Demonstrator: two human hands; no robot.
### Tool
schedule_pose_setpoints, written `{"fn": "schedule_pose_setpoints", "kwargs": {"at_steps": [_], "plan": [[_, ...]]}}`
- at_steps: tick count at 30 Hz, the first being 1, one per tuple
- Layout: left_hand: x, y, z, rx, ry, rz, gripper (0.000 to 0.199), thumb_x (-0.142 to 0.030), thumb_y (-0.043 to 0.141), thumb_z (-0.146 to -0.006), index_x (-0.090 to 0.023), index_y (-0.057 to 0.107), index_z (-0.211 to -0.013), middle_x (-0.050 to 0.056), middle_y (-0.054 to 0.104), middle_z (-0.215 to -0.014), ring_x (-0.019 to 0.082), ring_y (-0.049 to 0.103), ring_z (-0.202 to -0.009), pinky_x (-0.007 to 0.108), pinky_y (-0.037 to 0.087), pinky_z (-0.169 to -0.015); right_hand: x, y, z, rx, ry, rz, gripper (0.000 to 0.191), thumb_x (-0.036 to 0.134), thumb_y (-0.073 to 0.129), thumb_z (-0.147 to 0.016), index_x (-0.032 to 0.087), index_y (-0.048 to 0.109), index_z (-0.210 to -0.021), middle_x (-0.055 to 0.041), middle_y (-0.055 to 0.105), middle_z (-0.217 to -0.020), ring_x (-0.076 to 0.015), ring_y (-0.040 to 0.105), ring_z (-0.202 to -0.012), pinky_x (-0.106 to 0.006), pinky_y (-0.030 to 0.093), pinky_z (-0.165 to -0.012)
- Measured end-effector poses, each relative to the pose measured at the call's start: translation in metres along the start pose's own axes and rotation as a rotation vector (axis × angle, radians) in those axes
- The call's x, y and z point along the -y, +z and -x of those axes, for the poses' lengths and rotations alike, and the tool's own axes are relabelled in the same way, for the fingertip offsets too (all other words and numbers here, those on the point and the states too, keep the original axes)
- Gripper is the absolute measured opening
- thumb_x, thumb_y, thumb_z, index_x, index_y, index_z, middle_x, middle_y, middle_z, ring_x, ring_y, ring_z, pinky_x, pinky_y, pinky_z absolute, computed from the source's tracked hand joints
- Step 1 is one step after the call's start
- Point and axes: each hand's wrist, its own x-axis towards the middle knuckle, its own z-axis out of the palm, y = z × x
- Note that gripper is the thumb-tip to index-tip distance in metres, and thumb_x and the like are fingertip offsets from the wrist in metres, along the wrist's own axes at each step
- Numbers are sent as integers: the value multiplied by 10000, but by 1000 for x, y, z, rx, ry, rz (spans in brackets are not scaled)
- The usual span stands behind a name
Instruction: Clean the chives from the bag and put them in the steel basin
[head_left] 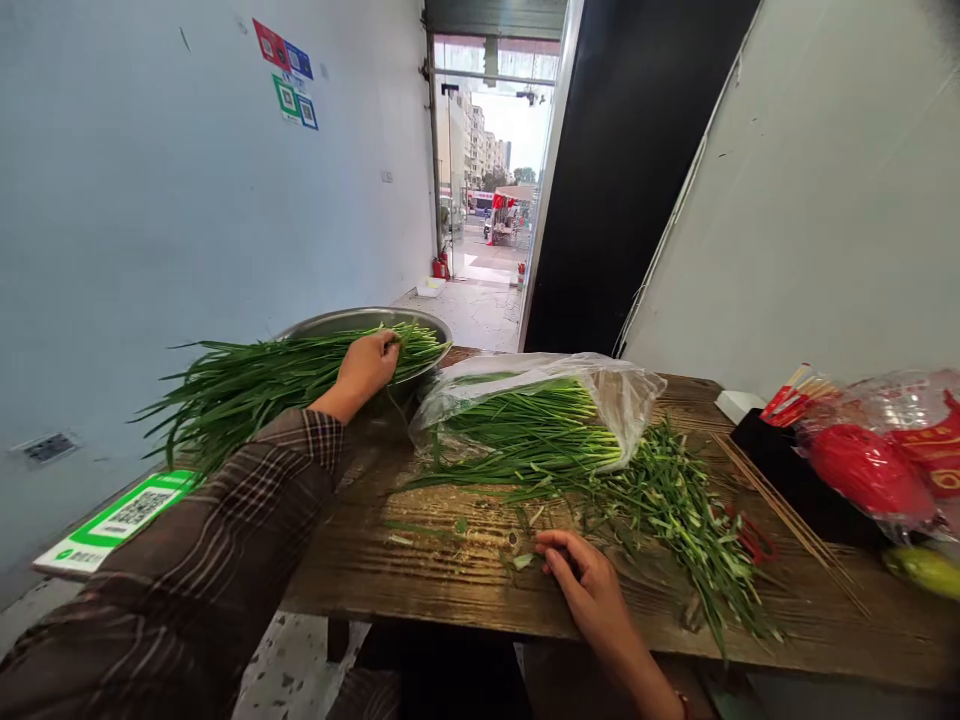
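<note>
A wide metal bowl (337, 322) at the back left of the wooden table holds long green chives (262, 385), their leaves hanging over its left side. My left hand (367, 365) reaches over the bowl, fingers pinched at the pale stem ends; what they hold is too small to make out. Near the front edge, my right hand (585, 580) is low over the table, thumb and fingers curled but apart, beside a small leaf scrap (523, 561). More chives (525, 430) lie in an open clear plastic bag (634, 390) in the middle.
Loose trimmed greens (690, 510) spread right of the bag. Farther right are thin sticks (787, 515), a black box (795, 480) and a red plastic-wrapped bundle (874, 470). A green-edged QR code sign (124, 520) lies at the left.
</note>
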Motion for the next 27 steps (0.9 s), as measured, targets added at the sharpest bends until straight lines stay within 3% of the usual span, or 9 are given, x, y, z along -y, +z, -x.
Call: {"fn": "schedule_pose_setpoints", "kwargs": {"at_steps": [4,7,9,12,15,19,24,27], "plan": [[-5,-15,-16,-101,-12,-123,463,-303,302,-948,-179,611,-1269,151,668,-1171,302,620,-1060,414,456,-902,-2,1,1,-15,35,-9,304,439,513,-931,229,691,-1059,-91,696,-1045,-233,670,-956,-337,566,-789],[3,-4,-26,-137,83,-274,475,-258,317,-936,-172,564,-1333,193,587,-1270,358,506,-1225,533,329,-1032,3,1,1,-19,41,-2,292,432,515,-929,229,694,-1039,-85,702,-1014,-225,672,-934,-322,565,-771],[12,11,-32,-31,119,-300,490,-248,364,-920,-185,511,-1384,194,536,-1361,378,441,-1292,597,241,-1074,6,0,0,-21,37,11,288,422,503,-934,230,691,-1040,-80,704,-1001,-216,674,-904,-313,560,-756],[22,30,-35,185,108,-271,495,-269,386,-926,-228,474,-1411,171,463,-1465,389,422,-1321,648,235,-1065,11,-2,-1,-23,22,55,274,398,496,-938,228,688,-1036,-72,707,-974,-196,673,-818,-313,546,-750],[24,31,-34,148,132,-244,517,-282,406,-937,-184,416,-1445,180,414,-1503,367,405,-1350,631,251,-1088,14,-4,-2,-27,11,68,264,384,497,-936,224,687,-1025,-69,707,-980,-188,673,-807,-307,539,-749],[14,17,-23,43,186,-205,542,-258,439,-948,-82,359,-1454,197,400,-1504,342,386,-1364,597,261,-1111,17,-5,-1,-30,-11,67,260,376,498,-932,224,691,-1017,-60,710,-963,-181,673,-792,-305,532,-751],[0,18,13,201,422,-341,450,-350,475,-945,-217,504,-1375,107,351,-1552,367,275,-1421,661,143,-1120,17,-7,0,-49,-27,67,253,361,511,-920,215,698,-1006,-61,715,-957,-180,674,-776,-314,530,-754],[1,23,30,235,415,-425,511,-334,528,-899,-272,477,-1404,101,331,-1565,383,231,-1439,669,115,-1113,17,-6,1,-44,-48,54,256,368,506,-922,214,695,-999,-60,713,-941,-177,673,-760,-312,528,-736]]}}
